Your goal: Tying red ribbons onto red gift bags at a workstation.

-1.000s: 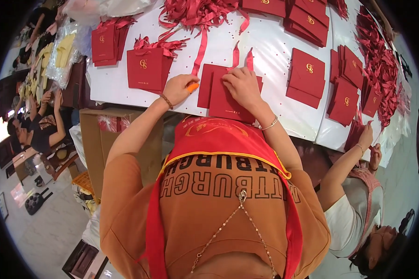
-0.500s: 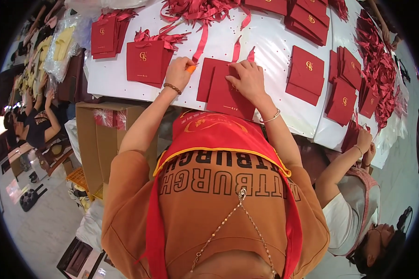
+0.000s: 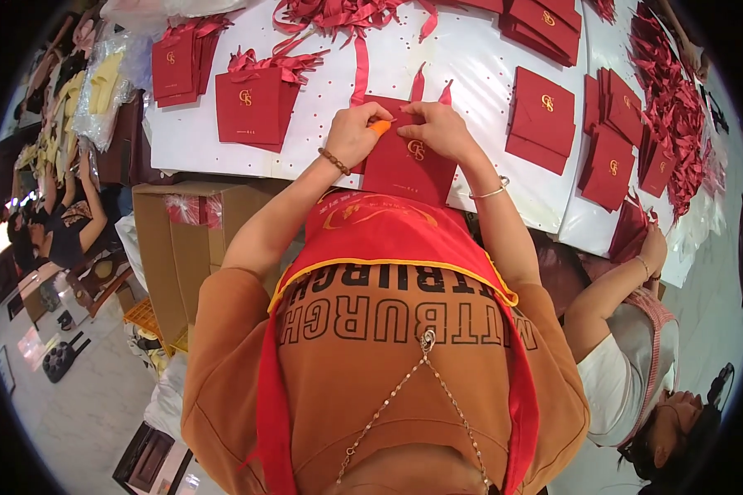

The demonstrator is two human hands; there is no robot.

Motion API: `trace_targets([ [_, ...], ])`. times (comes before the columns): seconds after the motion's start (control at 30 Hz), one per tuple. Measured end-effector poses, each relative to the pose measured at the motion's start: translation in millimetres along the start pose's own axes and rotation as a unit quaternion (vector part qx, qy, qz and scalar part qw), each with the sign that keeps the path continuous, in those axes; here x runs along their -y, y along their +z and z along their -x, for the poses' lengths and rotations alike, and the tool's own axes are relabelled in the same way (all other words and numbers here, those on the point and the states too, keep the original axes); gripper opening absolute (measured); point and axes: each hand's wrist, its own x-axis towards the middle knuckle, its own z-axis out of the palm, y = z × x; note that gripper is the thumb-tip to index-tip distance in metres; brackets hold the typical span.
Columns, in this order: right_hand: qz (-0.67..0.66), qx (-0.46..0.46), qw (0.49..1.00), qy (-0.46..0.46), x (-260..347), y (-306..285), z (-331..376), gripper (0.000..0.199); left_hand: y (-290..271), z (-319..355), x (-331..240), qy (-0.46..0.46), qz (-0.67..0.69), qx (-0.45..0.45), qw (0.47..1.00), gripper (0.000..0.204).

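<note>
Left hand (image 3: 357,132) closed in a pinch on the top edge of a dark red paper bag (image 3: 406,161), an orange cover on one fingertip (image 3: 380,127); beaded bracelet on that wrist. Right hand (image 3: 439,128) also curled, fingers gripping the same top edge, just beside the left hand; thin bangle on that wrist. The bag lies flat at the near edge of the white table (image 3: 487,74), in front of the person's chest, red ribbon ends sticking up from its top. To the left along the near edge, another bag with ribbon handles (image 3: 252,103), then a stack of red bags (image 3: 177,66) near the left corner. Right side: flat red bags (image 3: 545,120) and more stacks (image 3: 615,157). Loose ribbon pile (image 3: 338,12) at the far edge. Cardboard box (image 3: 173,247) below the table, left. A co-worker's hand (image 3: 654,247) reaches the right edge.
</note>
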Motion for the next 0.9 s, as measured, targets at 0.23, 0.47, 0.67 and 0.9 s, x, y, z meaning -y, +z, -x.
trace_targets([
  [0.23, 0.006, -0.009, 1.0, -0.01, 0, 2, -2, 0.041, -1, -8, -7, 0.025, -0.056, 0.018, 0.998, 0.012],
  [0.47, 0.01, -0.031, 0.999, -0.01, 9, 3, 5, 0.034, -1, -12, -10, 0.046, -0.141, 0.037, 0.988, 0.01],
  [0.67, -0.02, -0.044, 0.999, 0.009, 14, 3, 10, 0.024, 13, -9, -24, 0.167, -0.32, 0.021, 0.932, 0.006],
  [0.9, -0.036, -0.075, 0.996, -0.035, 16, 3, 13, 0.021, -2, -17, -25, 0.068, -0.145, 0.019, 0.987, 0.014],
])
